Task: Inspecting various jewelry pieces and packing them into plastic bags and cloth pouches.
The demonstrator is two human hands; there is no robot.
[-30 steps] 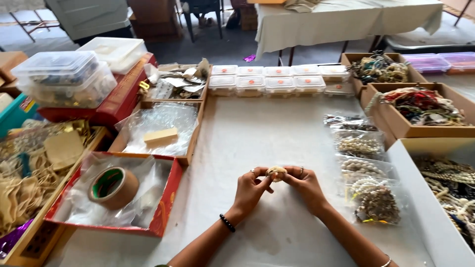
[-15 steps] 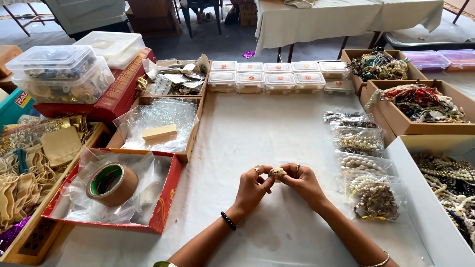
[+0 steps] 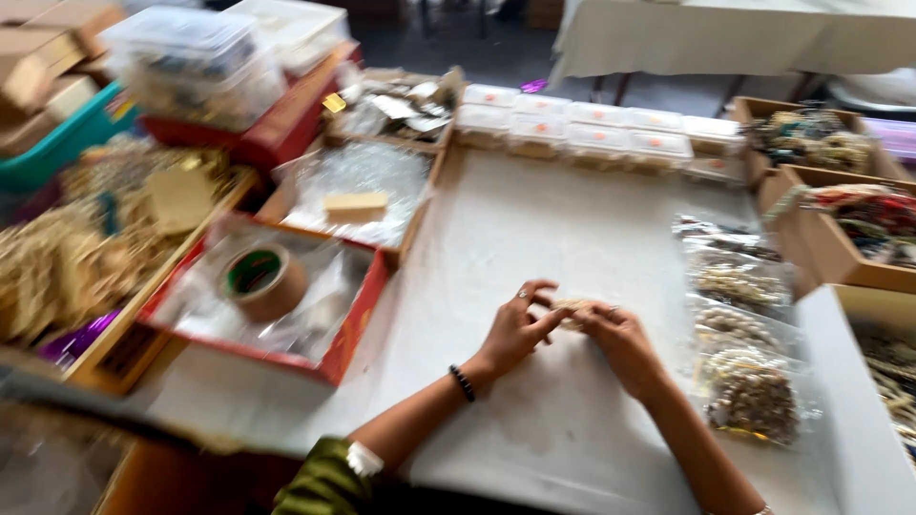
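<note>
Both hands meet over the white table (image 3: 544, 229). My left hand (image 3: 515, 329) and my right hand (image 3: 620, 343) pinch a small pale beaded piece (image 3: 571, 309) between their fingertips, just above the tabletop. A ring sits on a left finger and a black bead bracelet (image 3: 462, 382) circles the left wrist. The picture is blurred, so the piece's shape is unclear.
Clear bags of beads (image 3: 749, 381) lie right of my hands. A red tray (image 3: 353, 319) with a brown tape roll (image 3: 263, 281) is at left. Small clear boxes (image 3: 592, 129) line the far edge. Cardboard boxes of jewellery (image 3: 840, 238) stand at right, plastic tubs (image 3: 196, 57) at back left.
The camera has swung to the right and down, so everything shifts in the picture and blurs. Both hands still hold the small piece at the same spot on the table.
</note>
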